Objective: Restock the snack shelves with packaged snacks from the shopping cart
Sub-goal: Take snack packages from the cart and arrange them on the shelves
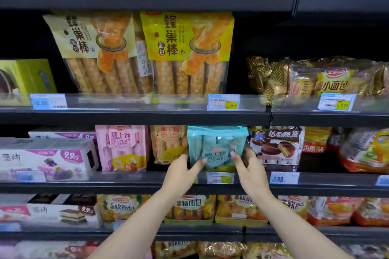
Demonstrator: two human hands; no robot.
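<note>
Both hands hold a teal Swiss roll bag (216,147) upright at the front of the third shelf (134,183) down. The left hand (181,171) grips its lower left edge, thumb across the front; the right hand (248,169) grips its lower right edge the same way. The bag's base sits just behind the shelf's front lip, above a price tag (220,177).

Left of the teal bag, touching or nearly so, stands an orange Swiss roll bag (167,145), then a pink Swiss roll bag (123,147). Right of it, just beside, is a chocolate pie bag (277,147). A dark gap shows below the orange bag, left of the left hand.

Above the teal bag, two honeycomb bread stick bags (187,52) stand tall, with dark open shelf to their right. Below it, soft bread packs (189,208) crowd the next shelf.
</note>
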